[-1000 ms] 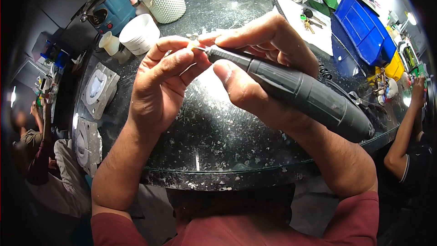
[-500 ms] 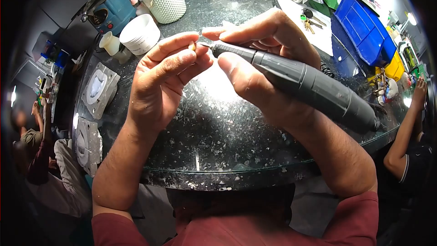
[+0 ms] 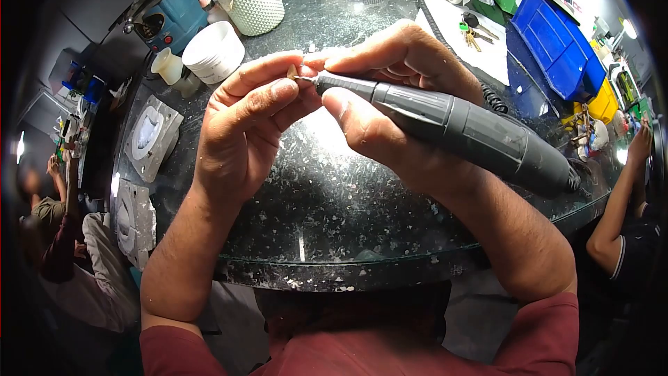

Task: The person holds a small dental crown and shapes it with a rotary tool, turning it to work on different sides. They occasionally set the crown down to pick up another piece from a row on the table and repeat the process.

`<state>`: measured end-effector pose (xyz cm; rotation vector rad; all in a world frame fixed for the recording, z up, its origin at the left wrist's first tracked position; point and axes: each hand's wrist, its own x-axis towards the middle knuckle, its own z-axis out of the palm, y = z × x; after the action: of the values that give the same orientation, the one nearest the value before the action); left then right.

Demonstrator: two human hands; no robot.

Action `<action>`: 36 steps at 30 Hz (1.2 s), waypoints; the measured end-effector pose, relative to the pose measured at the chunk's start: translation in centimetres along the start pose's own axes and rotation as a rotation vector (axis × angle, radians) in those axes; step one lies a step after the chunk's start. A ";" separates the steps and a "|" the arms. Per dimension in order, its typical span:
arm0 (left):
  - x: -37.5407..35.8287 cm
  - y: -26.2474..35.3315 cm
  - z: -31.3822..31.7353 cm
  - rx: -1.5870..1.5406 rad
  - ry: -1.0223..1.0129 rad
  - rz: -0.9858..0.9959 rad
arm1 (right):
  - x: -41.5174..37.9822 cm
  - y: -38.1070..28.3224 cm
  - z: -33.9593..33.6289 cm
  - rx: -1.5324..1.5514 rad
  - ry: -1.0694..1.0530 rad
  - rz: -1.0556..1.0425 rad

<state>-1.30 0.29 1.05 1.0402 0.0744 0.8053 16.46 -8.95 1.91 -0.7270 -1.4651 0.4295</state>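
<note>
My left hand (image 3: 247, 115) pinches a small tan, tooth-like piece (image 3: 292, 71) between thumb and fingertips; most of it is hidden by the fingers. My right hand (image 3: 390, 97) is wrapped round a black rotary handpiece (image 3: 452, 120), thumb below and fingers above its narrow front end. Its thin metal bur (image 3: 304, 79) points left and appears to touch the small piece. From the handpiece's rear end, at lower right, a cord leads away. Both hands are raised above the dark, speckled worktop (image 3: 348, 230).
At left lie two grey mould halves (image 3: 154, 141) near a white tub (image 3: 213, 52). A basket of tools (image 3: 261, 7) stands behind. Keys (image 3: 472, 36) rest on white paper at right, beside a blue bin (image 3: 557, 45). Other people sit at both sides.
My right hand has shifted slightly left and tilted the handpiece, bringing the bur closer to the piece. The piece shows more between my left fingertips; the left hand has barely moved.
</note>
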 end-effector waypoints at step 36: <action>5.5 1.7 -5.0 2.043 0.016 0.054 | 1.7 3.7 -3.2 -0.197 0.269 -0.025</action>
<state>-0.37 7.80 1.40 2.9199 1.0470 0.5897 20.33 -5.73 0.87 -0.8866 -1.2706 0.1608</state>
